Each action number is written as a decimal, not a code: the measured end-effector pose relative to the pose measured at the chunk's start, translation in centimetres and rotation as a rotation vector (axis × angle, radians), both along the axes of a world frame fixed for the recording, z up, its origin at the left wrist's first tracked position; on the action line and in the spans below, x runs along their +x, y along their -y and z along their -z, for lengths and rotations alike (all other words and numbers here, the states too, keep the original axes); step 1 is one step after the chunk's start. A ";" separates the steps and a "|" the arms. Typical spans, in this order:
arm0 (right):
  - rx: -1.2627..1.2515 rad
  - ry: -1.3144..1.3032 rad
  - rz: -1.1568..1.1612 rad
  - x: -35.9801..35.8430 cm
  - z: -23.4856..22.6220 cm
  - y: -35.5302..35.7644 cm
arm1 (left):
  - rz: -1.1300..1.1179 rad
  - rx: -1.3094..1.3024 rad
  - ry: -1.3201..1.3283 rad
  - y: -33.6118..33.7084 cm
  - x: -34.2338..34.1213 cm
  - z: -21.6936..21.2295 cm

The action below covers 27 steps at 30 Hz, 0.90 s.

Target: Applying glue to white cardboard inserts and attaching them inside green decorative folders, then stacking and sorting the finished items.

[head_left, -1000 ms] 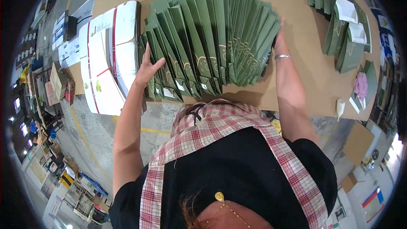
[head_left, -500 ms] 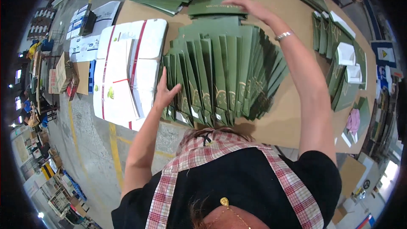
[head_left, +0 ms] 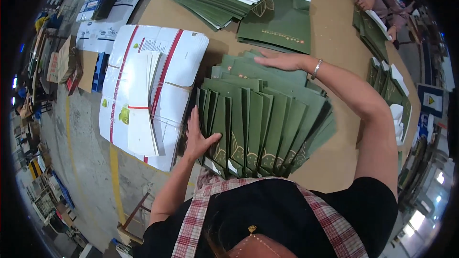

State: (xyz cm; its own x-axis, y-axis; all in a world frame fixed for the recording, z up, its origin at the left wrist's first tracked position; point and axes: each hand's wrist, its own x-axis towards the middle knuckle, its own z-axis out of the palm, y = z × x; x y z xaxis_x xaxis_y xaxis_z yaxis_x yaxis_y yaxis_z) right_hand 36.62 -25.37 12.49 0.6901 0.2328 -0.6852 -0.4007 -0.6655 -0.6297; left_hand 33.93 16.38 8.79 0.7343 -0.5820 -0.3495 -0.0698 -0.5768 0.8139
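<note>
A fanned row of folded green paper bags (head_left: 248,119) with gold line patterns lies on the table just in front of me. Against its left side rests my left hand (head_left: 201,138), thumb spread from the fingers. Flat over the far end of the row lies my right hand (head_left: 283,61), fingers stretched to the left and a silver bracelet at the wrist. Neither hand grips anything. Beyond the right hand is another flat green bag (head_left: 277,24), and a stack of green bags (head_left: 210,0) with white top edges lies at the far left of it.
Left of the row stand strapped white packages (head_left: 179,76) with a banded bundle of white card (head_left: 141,114) on top. At the far right a co-worker's hands (head_left: 368,2) hold green bags (head_left: 370,31). More green bags (head_left: 392,83) lie along the brown table's (head_left: 330,162) right edge.
My right hand has come down from above the far bags onto the far end of the fanned row. My left hand stays at the row's left side. The view has shifted.
</note>
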 end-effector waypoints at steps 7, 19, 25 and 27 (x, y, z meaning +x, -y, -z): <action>0.157 -0.026 -0.160 2.5 0.1 -2.6 | 0.069 0.073 0.030 -0.3 0.4 0.3; 0.160 0.003 0.226 0.6 2.1 -3.9 | 0.074 0.100 -0.029 0.0 0.3 -0.7; 0.396 -0.060 0.378 0.5 4.9 -4.3 | 0.033 -0.064 -0.070 0.0 0.3 -0.3; 0.225 -0.056 0.334 0.5 3.9 -1.8 | 0.012 -0.059 -0.070 -0.2 0.1 -0.3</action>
State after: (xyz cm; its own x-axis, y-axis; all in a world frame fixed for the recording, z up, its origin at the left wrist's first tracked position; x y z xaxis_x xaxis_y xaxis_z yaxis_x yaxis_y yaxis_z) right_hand 37.16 -23.56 8.60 0.7164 0.1509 -0.6812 -0.6089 -0.3413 -0.7160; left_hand 34.07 16.54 9.12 0.7024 -0.6116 -0.3641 -0.0183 -0.5269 0.8497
